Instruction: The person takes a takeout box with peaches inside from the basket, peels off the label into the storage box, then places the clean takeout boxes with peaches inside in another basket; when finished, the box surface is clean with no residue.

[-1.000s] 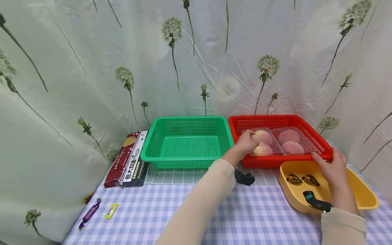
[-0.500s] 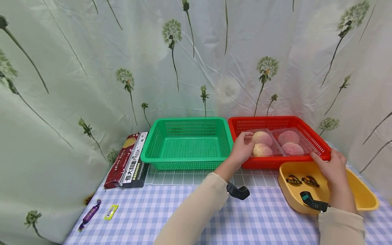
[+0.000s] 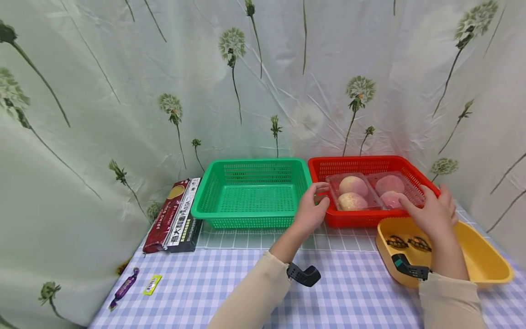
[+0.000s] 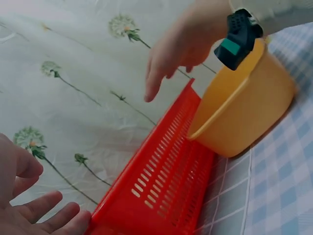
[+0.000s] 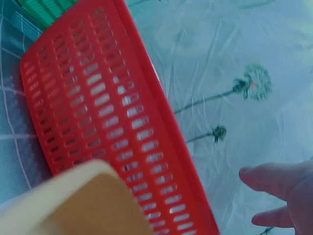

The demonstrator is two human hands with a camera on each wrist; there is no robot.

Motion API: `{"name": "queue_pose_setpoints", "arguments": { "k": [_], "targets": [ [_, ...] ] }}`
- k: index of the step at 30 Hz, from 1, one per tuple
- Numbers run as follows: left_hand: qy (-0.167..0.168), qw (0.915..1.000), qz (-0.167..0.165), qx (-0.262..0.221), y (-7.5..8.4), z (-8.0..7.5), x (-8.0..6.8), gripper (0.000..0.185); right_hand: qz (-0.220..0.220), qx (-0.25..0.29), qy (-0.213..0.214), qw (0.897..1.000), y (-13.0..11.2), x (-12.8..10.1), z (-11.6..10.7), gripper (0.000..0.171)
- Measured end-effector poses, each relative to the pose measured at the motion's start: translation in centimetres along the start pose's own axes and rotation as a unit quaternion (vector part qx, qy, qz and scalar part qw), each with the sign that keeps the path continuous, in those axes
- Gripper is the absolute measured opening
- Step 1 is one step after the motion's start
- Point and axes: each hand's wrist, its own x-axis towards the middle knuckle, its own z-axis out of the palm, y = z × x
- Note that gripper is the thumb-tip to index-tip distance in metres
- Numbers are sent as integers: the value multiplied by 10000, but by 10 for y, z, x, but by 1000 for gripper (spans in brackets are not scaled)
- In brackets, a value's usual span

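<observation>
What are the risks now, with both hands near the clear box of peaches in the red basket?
1. The right hand hovers open over the clear box; a one-sided grab may tilt it and shift the peaches.
2. The yellow tub stands against the red basket under that wrist; a sleeve may knock it.
3. The left hand, open at the basket's corner, may push the basket.

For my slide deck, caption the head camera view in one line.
Both open hands, left hand and right hand, hover at red basket holding peach tray.

Checked table (image 3: 230, 292) carries green basket (image 3: 250, 194), red basket (image 3: 353, 218), yellow tub (image 3: 485, 256), pasta boxes (image 3: 174, 214)
</observation>
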Motion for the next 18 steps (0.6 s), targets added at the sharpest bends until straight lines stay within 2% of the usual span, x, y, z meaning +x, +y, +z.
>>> {"name": "queue_pose_setpoints", "arguments": {
  "k": [5,7,9,11,15,16,18],
  "targets": [
    [-91,9979,471,436,-3,-14,-14,38,-307,-112,182,9993,-18,-6,5,83],
    [-34,9935,779,830,-4,-20,-19,39,-441,-44,197,9988,-26,-9,8,81],
    [102,9857,1099,1275,-7,-27,-22,39,-637,-38,215,9977,-34,-10,14,78],
    [286,9744,1391,1742,-11,-35,-24,38,-877,-89,213,9959,-42,-11,20,76],
    [567,9464,1896,2551,-18,-54,-26,37,-1487,-266,214,9883,-55,-15,35,74],
    [616,9373,1998,2789,-19,-59,-27,38,-1637,-305,193,9859,-58,-16,38,74],
    [697,9132,2163,3382,-21,-71,-29,39,-1924,-312,151,9807,-64,-18,46,74]
  ]
}}
